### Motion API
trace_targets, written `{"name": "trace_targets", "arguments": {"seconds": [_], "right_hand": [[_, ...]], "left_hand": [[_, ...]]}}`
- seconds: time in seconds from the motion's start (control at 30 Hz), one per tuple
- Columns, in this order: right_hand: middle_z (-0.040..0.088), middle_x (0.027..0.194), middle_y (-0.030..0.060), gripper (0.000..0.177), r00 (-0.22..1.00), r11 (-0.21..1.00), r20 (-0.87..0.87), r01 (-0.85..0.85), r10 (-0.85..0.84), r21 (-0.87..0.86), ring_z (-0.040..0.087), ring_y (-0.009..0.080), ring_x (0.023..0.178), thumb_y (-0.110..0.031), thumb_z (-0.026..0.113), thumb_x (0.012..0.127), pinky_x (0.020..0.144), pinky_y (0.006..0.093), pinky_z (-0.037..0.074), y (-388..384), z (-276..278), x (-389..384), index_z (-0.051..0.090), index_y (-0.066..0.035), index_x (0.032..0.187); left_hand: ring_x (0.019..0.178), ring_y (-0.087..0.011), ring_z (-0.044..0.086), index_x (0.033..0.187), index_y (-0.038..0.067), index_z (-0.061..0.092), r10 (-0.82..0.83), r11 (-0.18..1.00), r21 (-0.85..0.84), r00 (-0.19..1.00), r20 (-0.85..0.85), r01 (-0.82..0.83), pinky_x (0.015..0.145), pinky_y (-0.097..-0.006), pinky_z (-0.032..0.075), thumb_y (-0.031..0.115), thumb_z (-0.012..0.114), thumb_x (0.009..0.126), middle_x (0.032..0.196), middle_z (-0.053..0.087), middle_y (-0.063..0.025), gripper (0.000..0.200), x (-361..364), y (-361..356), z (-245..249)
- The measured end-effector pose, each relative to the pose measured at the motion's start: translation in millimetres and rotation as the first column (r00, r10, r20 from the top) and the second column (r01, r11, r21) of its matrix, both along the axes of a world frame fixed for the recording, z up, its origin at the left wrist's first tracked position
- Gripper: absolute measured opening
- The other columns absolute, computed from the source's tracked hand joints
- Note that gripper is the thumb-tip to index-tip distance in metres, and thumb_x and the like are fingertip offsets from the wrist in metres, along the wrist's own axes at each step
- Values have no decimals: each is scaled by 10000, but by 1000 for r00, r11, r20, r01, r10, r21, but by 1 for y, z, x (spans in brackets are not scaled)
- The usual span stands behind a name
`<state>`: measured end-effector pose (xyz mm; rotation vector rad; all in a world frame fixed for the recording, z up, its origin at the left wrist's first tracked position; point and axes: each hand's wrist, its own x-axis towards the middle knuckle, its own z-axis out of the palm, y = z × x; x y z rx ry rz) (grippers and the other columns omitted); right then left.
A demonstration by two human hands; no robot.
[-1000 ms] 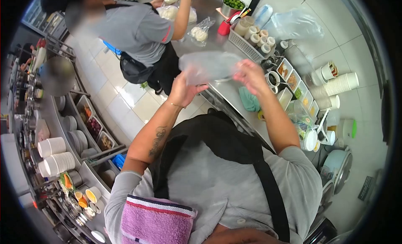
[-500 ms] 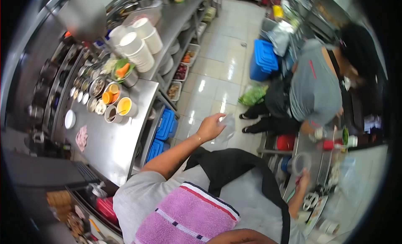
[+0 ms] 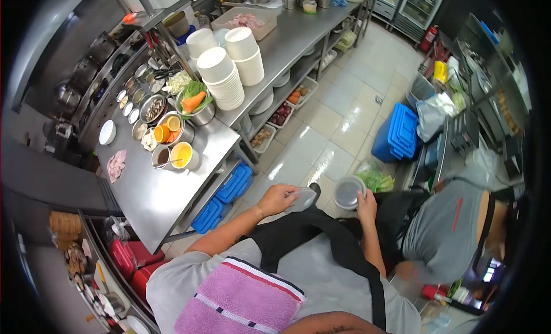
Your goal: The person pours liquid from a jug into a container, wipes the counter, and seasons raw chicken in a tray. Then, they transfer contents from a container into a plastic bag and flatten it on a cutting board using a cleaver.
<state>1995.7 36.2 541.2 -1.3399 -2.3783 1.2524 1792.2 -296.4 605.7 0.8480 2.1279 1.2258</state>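
Note:
My left hand (image 3: 278,200) is closed on a clear plastic piece (image 3: 301,199), thin and see-through, perhaps a lid. My right hand (image 3: 367,206) grips the rim of a round clear plastic container (image 3: 348,192), which shows a pale ring and a greyish middle. Both are held apart in front of my black apron (image 3: 304,228), over the tiled floor. A purple towel (image 3: 241,296) lies across my chest.
To the left, a steel counter (image 3: 143,205) bears stacked white tubs (image 3: 221,81), orange pieces (image 3: 167,131), a tub of yellow liquid (image 3: 182,155) and raw meat (image 3: 116,165). A co-worker (image 3: 445,225) bends at the right, near a blue bin (image 3: 396,133) and bagged greens (image 3: 376,180).
My right hand has brought the container from the right-hand counter to the front of my body. The view has turned right, and my left hand still holds the clear plastic. The co-worker bends lower.

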Motion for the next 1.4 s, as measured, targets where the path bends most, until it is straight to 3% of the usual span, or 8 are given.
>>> {"name": "trace_targets", "arguments": {"seconds": [0.43,0.7,0.8,0.93,1.03,1.1,1.23,1.4], "right_hand": [[771,1137,266,532,809,763,40,-569,587,308,722,474,1103,-491,627,1058,953,537,554,169,94,-379,631,-92,1410],[747,1237,265,510,677,658,-58,-687,734,307,696,466,1189,-453,633,1067,997,516,542,191,104,-622,614,-87,1421],[753,1217,261,510,650,665,-150,-705,745,245,729,423,1138,-409,649,1069,990,498,544,198,88,-717,600,-58,1436],[668,865,29,410,680,729,-321,-683,659,50,604,133,646,-334,654,1085,494,313,471,207,54,-813,626,-86,1411],[723,1058,115,557,771,707,-169,-632,614,-317,685,240,842,-409,667,1077,657,393,569,208,72,-842,562,-101,1530],[607,1458,254,865,567,360,32,-563,823,744,631,444,1243,-612,721,982,958,530,570,206,76,-858,435,-150,1655],[191,1768,303,1282,259,61,318,-853,912,519,313,605,1547,-857,783,722,1193,677,384,182,122,-877,302,-219,1725],[210,1772,264,1364,99,-31,266,-894,959,446,307,594,1548,-807,868,650,1156,742,392,179,88,-924,296,-180,1718]], "left_hand": [[857,-284,740,1294,103,769,487,863,15,825,-287,-504,795,-392,600,124,800,908,987,757,-139,388,-142,93,62],[829,-173,690,1185,21,786,723,688,139,690,-39,-713,748,-321,556,68,730,950,995,754,-107,246,-232,152,8],[851,-260,724,1055,2,769,724,677,285,543,-426,-679,796,-359,567,27,646,946,953,761,-127,166,-296,176,-14],[893,-317,748,976,-6,745,720,694,213,661,-212,-688,845,-413,574,4,559,909,919,763,-154,197,-371,215,-14],[873,-327,765,1001,13,758,689,717,187,724,-40,-672,818,-430,582,43,533,919,885,769,-166,241,-423,242,-20],[809,-298,775,1056,32,773,641,765,67,767,6,-640,753,-393,584,189,551,993,841,770,-163,280,-450,252,-24],[719,-198,735,1111,-10,755,762,597,25,576,297,-802,730,-367,572,479,599,1075,833,735,-125,514,-492,299,-17],[789,-186,719,1295,-59,668,778,409,101,405,480,-907,836,-359,573,439,565,1119,1074,736,-122,539,-538,353,-55]]}}
